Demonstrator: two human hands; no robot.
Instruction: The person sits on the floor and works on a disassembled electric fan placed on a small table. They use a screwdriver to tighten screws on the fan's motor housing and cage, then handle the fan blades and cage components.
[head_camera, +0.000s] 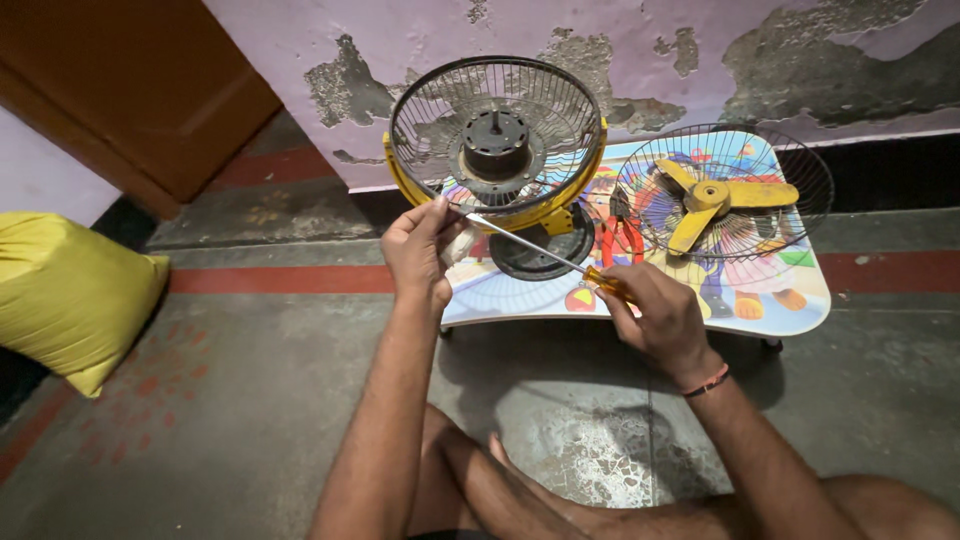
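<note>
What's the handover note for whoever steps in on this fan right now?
Left hand: gripping the lower rim of the fan's rear guard.
Right hand: holding the screwdriver, tip at that rim.
Done: front guard and yellow blade are off, lying on the small table; motor exposed.
Left: rear guard is not yet off the yellow body. Red pliers lie nearby.

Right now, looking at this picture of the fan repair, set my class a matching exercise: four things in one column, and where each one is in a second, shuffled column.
Things:
1. screwdriver
2. yellow fan blade
3. yellow sack
4. red-handled pliers

Places:
A. on the floor at the left
B. inside the loose wire guard
C. held in the right hand
D. lying on the low table between the fan and the loose guard

Pairs: 1-C, 2-B, 3-A, 4-D
</note>
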